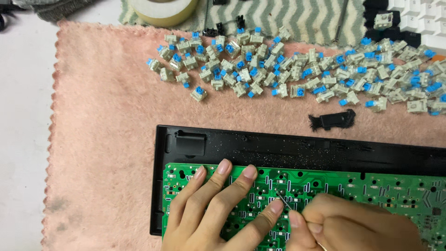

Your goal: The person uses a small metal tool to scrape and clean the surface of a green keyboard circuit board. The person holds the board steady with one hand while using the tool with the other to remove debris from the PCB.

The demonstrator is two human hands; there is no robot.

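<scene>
My left hand (218, 209) lies flat, fingers spread, on a green circuit board (371, 190) that sits in a black keyboard case (278, 148). My right hand (353, 225) is closed on a thin metal tool (283, 200), whose tip touches the board just right of my left index finger. A long heap of loose key switches (288, 74), beige with blue stems, lies above the case on a pink towel (102, 139).
A small black brush-like piece (332, 121) rests between the switches and the case. A roll of tape (162, 10) and a striped cloth (302, 18) lie at the top. White and black keycaps (413, 21) sit top right. A white tabletop (23, 139) runs along the left.
</scene>
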